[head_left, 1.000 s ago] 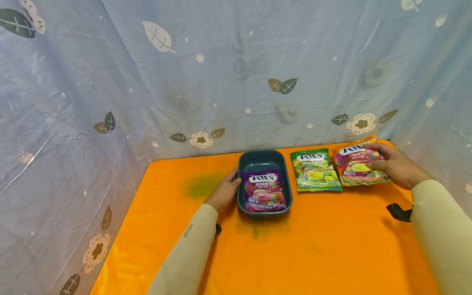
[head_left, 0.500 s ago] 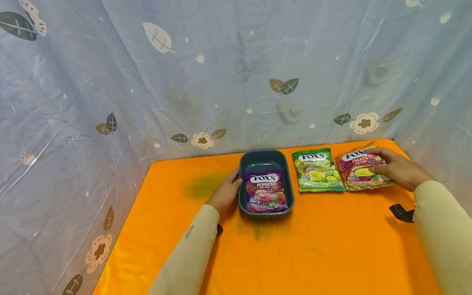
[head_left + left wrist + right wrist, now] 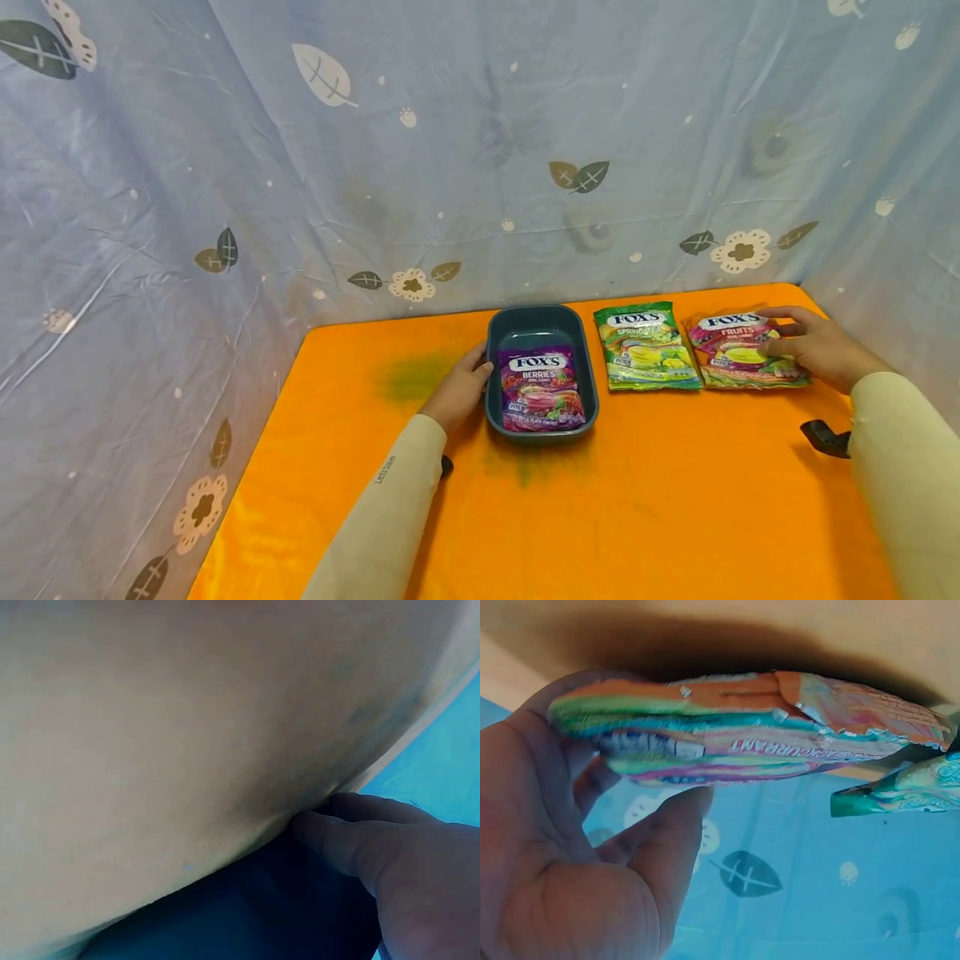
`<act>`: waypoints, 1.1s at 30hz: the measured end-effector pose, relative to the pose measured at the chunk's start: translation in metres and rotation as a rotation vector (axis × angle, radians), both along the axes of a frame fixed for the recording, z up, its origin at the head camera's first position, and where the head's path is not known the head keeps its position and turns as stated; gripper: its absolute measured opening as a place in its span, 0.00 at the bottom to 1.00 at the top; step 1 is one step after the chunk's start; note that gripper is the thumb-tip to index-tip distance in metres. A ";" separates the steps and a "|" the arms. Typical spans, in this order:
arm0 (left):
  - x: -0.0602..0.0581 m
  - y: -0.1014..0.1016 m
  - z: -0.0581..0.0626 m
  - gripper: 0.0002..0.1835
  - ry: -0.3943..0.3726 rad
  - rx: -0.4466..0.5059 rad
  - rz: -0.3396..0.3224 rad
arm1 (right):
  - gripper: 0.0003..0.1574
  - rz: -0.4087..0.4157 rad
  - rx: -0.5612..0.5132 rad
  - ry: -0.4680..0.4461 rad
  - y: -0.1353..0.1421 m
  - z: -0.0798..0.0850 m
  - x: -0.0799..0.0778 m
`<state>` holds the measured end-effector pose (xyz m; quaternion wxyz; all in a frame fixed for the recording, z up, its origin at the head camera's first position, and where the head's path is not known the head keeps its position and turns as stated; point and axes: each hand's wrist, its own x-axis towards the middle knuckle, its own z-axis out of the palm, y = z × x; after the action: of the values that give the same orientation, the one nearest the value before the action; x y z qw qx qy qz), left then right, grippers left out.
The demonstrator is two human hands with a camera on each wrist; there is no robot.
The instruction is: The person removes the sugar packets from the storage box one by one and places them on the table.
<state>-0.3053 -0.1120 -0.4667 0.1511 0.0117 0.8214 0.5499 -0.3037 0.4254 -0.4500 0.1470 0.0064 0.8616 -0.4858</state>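
Observation:
On the left, my left hand [image 3: 460, 388] holds the side of a dark blue-grey rectangular tray [image 3: 542, 317], gripping its left wall near the rim. Inside the tray lies a purple bag of berries candy [image 3: 542, 390]. Right of it, a green bag of spring tea candy [image 3: 647, 348] lies flat. My right hand [image 3: 823, 348] is curled round the right end of an orange-pink bag of fruits candy [image 3: 723, 350], thumb over its front. In the right wrist view, the fruits bag [image 3: 757, 735] sits between thumb and fingers, close over the table.
An orange cloth covers the table [image 3: 660, 508]. A pale blue curtain [image 3: 480, 100] with leaf and flower prints hangs behind and along both sides. Black wrist mounts [image 3: 827, 438] stick out beside the sleeves.
The fruits bag has gone from tilted up to flat beside the spring tea bag. My right hand has slid slightly right along it. The left hand and tray look still.

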 end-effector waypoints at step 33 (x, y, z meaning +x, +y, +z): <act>-0.002 -0.001 -0.002 0.28 0.011 -0.011 -0.010 | 0.41 -0.080 -0.178 0.163 -0.057 0.045 0.002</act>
<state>-0.3071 -0.1133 -0.4692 0.1493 0.0182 0.8253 0.5443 -0.3019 0.3681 -0.4052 0.0568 -0.0118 0.8231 -0.5650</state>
